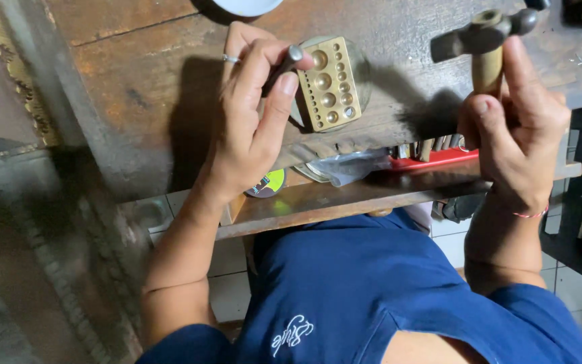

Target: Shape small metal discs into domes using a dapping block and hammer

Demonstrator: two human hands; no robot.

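On the worn wooden desk, a brass dapping block with rows of round hollows sits on a round base near the front edge. The left hand has its grip closed around a dark metal punch, pinched between thumb and fingers, with the rounded tip resting at or just over one of the larger hollows at the block's upper left; whether it touches cannot be told. The right hand wraps fully around the wooden handle of a ball-peen hammer, its head raised well apart from the punch, off to the right. By the look of it, this is the striking step: punch placed, hammer lifted. The blow would call for a steady, upright punch and a square hit on its top end. A red tray lies on the shelf below.
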